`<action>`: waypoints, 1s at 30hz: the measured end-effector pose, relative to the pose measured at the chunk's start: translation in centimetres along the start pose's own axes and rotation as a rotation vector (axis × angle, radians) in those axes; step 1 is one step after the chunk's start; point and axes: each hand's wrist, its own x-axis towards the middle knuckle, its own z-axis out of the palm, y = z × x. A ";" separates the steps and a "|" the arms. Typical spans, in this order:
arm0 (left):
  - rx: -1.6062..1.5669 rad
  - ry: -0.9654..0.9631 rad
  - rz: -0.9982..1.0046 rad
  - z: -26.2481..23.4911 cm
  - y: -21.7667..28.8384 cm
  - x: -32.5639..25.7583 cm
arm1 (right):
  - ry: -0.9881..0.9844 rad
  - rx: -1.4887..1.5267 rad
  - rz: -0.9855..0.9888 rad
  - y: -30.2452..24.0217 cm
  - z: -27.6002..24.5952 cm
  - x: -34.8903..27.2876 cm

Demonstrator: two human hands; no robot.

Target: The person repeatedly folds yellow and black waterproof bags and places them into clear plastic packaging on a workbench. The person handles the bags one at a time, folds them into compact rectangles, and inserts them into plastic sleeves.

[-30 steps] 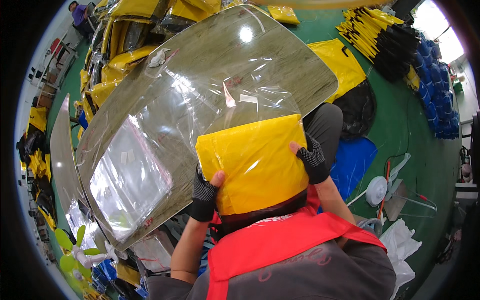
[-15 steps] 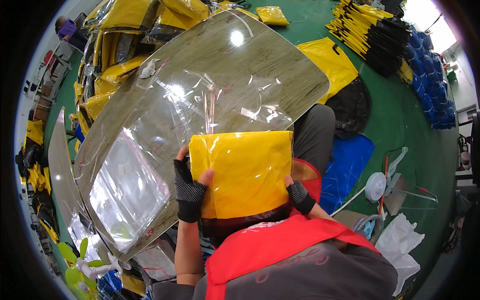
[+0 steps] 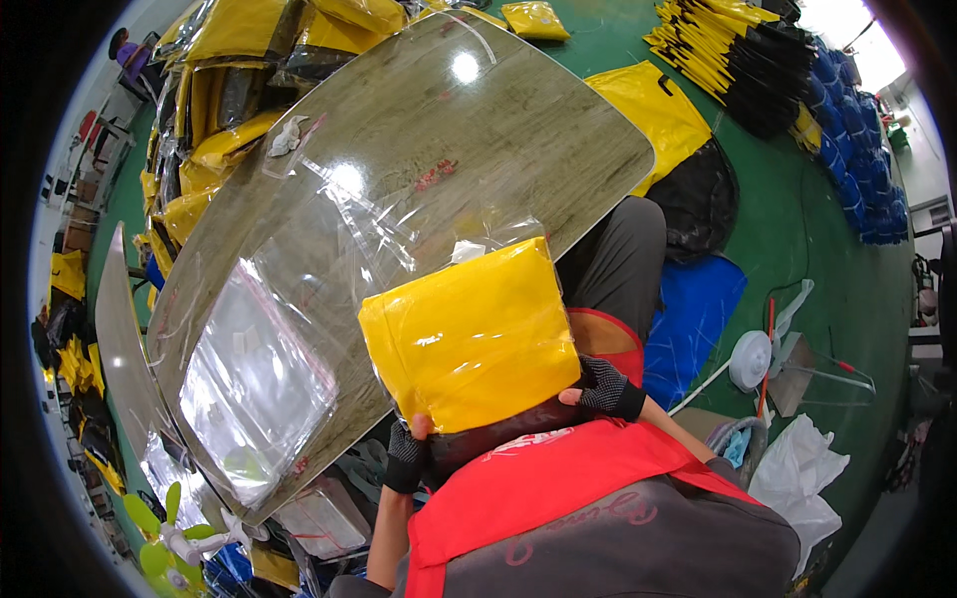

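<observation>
At far left, a pile of packs (image 3: 234,35), many in clear plastic, looks finished. Nearer, on the left of the table (image 3: 543,130), a stack of clear bags (image 3: 254,384) seems unused. The person's left hand (image 3: 407,456) grasps the near left corner of a yellow bundle (image 3: 469,339), thumb on top. The bundle is held in front of the person, over the table's near edge; it looks folded and already inside clear plastic. A loose plastic flap (image 3: 510,231) past its far edge seems not yet closed. The right hand (image 3: 610,389) grips the near right corner, its fingers partly hidden. At far right, yellow-and-black pieces (image 3: 723,70) appear unwrapped.
</observation>
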 end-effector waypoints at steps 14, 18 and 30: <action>-0.153 -0.141 0.070 1.6 -0.5 1.3 | -0.139 0.144 -0.034 3.3 -1.0 0.7; -0.154 -0.407 -0.065 2.1 1.0 -0.3 | 0.095 0.174 -0.076 4.0 0.4 -2.9; 0.896 -0.632 0.064 8.8 8.3 7.7 | 0.253 -0.077 -0.603 -14.2 -0.8 7.3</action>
